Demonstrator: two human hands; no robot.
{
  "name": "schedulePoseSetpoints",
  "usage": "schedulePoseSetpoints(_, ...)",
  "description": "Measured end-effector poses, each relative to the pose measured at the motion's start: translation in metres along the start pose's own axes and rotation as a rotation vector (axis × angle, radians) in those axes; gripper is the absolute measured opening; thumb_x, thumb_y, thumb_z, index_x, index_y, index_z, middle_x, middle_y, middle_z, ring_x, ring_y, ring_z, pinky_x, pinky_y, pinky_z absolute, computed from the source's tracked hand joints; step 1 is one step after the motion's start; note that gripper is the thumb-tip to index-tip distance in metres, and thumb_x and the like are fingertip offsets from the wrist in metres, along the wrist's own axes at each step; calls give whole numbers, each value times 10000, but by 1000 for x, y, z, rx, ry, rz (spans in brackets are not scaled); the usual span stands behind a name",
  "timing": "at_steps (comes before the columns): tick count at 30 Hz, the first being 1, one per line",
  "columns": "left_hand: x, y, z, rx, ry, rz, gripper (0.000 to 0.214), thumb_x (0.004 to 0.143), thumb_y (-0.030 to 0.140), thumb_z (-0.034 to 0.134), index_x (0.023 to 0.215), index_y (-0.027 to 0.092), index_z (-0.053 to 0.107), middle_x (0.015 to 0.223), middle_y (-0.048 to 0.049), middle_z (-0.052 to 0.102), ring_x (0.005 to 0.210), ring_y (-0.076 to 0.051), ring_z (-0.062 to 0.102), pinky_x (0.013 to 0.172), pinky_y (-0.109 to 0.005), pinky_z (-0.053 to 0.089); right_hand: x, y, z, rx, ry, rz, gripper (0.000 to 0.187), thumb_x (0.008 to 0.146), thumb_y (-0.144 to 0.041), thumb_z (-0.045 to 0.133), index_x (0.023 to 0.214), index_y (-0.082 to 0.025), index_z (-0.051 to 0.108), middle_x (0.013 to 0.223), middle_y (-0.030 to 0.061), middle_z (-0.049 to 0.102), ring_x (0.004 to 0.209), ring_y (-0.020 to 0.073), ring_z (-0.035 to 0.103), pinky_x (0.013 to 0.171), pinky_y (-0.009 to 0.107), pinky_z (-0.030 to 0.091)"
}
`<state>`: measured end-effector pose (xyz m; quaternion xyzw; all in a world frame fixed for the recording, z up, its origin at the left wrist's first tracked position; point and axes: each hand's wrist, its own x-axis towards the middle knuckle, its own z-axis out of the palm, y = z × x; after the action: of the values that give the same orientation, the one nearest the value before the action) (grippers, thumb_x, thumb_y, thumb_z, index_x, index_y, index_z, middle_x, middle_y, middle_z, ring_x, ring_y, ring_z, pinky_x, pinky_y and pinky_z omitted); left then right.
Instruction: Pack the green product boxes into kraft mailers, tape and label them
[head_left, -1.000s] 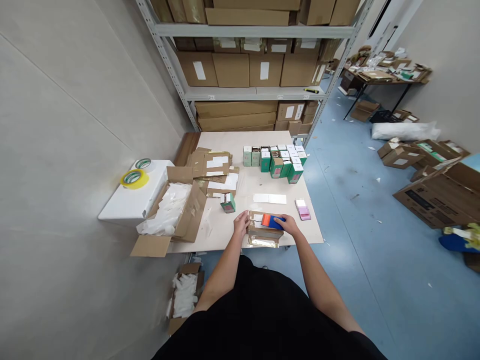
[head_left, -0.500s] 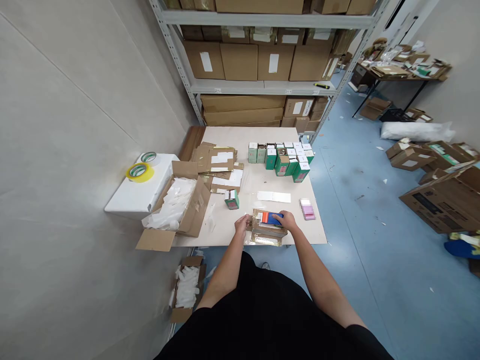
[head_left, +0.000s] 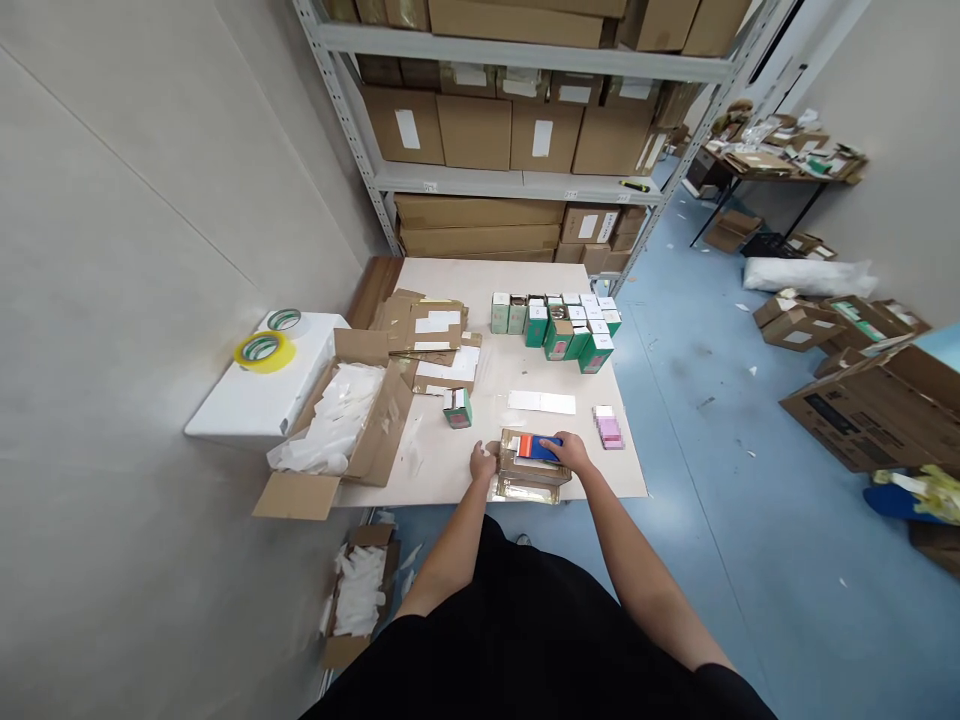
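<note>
A small brown cardboard box [head_left: 529, 470] with a shiny gold flap lies at the near edge of the pale table [head_left: 517, 390]. My left hand [head_left: 482, 462] grips its left side with curled fingers. My right hand [head_left: 571, 452] presses a blue and orange block [head_left: 538, 447] flat on top of the box. A single green carton [head_left: 457, 407] stands just beyond my left hand. White cards [head_left: 541, 402] lie beyond the box and a pink stack [head_left: 608, 427] sits to its right.
Several green and white cartons [head_left: 559, 322] stand in rows at the table's far right. Flattened cardboard [head_left: 424, 335] lies far left. An open box of white bags [head_left: 341, 425] and tape rolls [head_left: 264, 350] sit to the left. Metal shelving [head_left: 517, 130] with cartons stands behind.
My hands stay on the box; the left hand has slid slightly lower on its side. The camera view shifted a little.
</note>
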<state>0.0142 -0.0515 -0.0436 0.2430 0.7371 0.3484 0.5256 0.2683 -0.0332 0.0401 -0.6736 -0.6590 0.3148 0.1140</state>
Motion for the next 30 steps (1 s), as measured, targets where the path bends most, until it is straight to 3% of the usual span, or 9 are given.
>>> schedulePoseSetpoints(2,1,12,-10,152,-151,190,928,727,325,817,1566,235,432,1636,-131,416,1442,-299,484,1127,-331,429,1,-2,-3,-28,-18,-5,468,935,-643,599,846,-208,744,895,81,769,819,211,677,668,256,402)
schedulePoseSetpoints(5,4,32,-17,490,-515,493,1190,569,317,922,1614,285,354,1742,-96,167,1525,-331,362,1172,-347,391,2,-6,-9,-77,-52,-10,484,946,-654,579,851,-212,750,875,78,769,802,206,674,636,256,376)
schedulePoseSetpoints(7,7,42,-15,651,-632,539,1359,420,309,987,1617,299,346,1752,-110,89,1521,-379,359,1172,-386,399,2,-10,-14,-103,-68,-15,486,941,-667,581,868,-221,757,882,74,771,810,205,676,623,255,365)
schedulePoseSetpoints(9,11,47,-10,725,-639,521,1386,364,300,1004,1601,312,378,1744,-131,123,1485,-411,412,1157,-427,417,1,-14,-20,-115,-81,-19,474,925,-672,605,878,-228,764,888,68,772,823,205,680,621,253,363)
schedulePoseSetpoints(12,18,47,-7,754,-636,509,1319,396,281,997,1579,329,416,1727,-133,205,1476,-408,430,1157,-437,414,2,-19,-26,-110,-98,-15,422,889,-636,677,874,-225,772,884,60,772,825,202,683,629,251,375)
schedulePoseSetpoints(19,24,40,-11,812,-645,525,1336,444,289,981,1619,310,347,1743,-101,140,1526,-373,359,1163,-378,396,2,-19,-30,-141,-89,30,374,851,-580,734,852,-207,761,904,78,767,837,210,675,616,259,360)
schedulePoseSetpoints(24,22,40,-10,821,-615,514,1312,447,284,982,1605,332,367,1743,-83,155,1528,-370,356,1136,-355,411,-5,-8,-38,-162,-88,48,350,860,-557,723,861,-207,747,889,81,758,835,216,665,617,267,346)
schedulePoseSetpoints(30,19,43,-7,858,-596,522,1271,455,286,989,1577,335,394,1726,-91,232,1456,-382,464,1123,-363,417,-22,19,-61,-133,-35,76,324,845,-535,747,837,-211,727,868,67,747,801,204,654,610,262,339)
